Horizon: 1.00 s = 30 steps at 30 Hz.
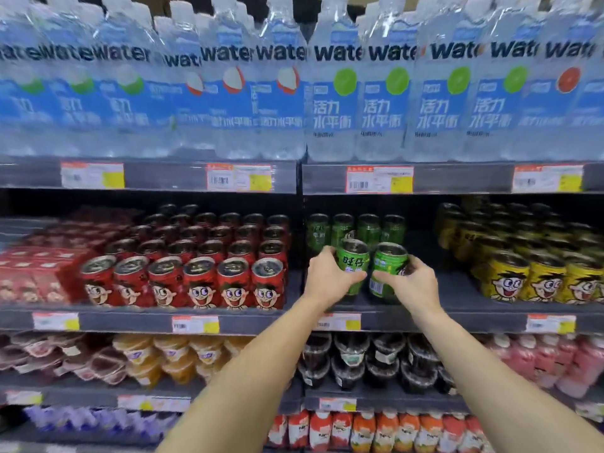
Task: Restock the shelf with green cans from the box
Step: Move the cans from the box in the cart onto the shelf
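— While each hand, left hand [330, 279] and right hand [412, 284], wraps one green can [353, 268], how far along?
— Four cans behind the grip [356, 228]; the shelf [457, 294] beside looks mostly bare

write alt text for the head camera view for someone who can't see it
Two bare hands each hold a green can upright at the middle shelf: the left hand on one green can, the right hand on another. Four more green cans stand behind, with red cans to the left, yellow cans to the right and water bottles above.
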Motion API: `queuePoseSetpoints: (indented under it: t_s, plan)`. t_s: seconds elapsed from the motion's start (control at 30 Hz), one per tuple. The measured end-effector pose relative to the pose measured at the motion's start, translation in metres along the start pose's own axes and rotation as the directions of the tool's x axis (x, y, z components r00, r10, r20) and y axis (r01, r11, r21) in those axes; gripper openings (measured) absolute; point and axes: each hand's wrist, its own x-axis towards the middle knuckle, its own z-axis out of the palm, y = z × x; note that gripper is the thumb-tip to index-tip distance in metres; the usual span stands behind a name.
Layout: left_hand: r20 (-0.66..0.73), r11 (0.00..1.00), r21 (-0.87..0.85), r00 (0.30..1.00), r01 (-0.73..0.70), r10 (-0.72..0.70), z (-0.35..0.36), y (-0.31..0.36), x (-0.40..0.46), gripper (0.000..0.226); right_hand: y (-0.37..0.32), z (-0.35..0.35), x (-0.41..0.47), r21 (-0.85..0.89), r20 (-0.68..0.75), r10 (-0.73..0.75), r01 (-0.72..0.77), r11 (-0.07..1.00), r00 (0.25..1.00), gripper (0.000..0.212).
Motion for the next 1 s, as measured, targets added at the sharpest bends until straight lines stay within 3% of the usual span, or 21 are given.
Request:
queuePoseSetpoints:
  t_s: [0.07,0.33,0.53,0.63,0.77,1.0]
  plan:
    - [0.004,1.0,-0.007,1.0,0.021,-0.021,0.003,-0.013,0.012,0.074,0.003,0.01,0.004,-0.015,-0.004,-0.004,0.004,1.0,1.0,0.048]
    - [0.05,0.998,-0.059,0.999,0.021,-0.018,0.028,-0.034,0.024,0.07,0.016,0.012,0.01,-0.134,-0.001,0.001,-0.001,0.991,1.0,0.075]
    - [0.071,0.999,-0.032,0.997,-0.028,0.031,0.037,-0.041,0.019,0.063,0.023,0.007,0.02,-0.191,0.11,-0.047,0.068,0.979,0.993,0.071]
    - [0.043,0.997,0.031,0.997,-0.072,0.071,0.041,-0.04,0.017,0.065,0.032,0.007,0.012,-0.162,0.088,-0.117,0.13,0.978,0.989,0.072]
    - [-0.026,0.991,0.105,0.996,-0.082,0.085,0.052,-0.039,0.009,0.065,0.04,0.014,-0.001,-0.247,0.006,-0.251,0.245,0.938,0.968,0.07]
    - [-0.075,0.99,0.136,0.996,-0.035,0.046,0.055,-0.036,0.001,0.069,0.044,0.011,0.001,-0.265,0.045,-0.228,0.232,0.936,0.973,0.072]
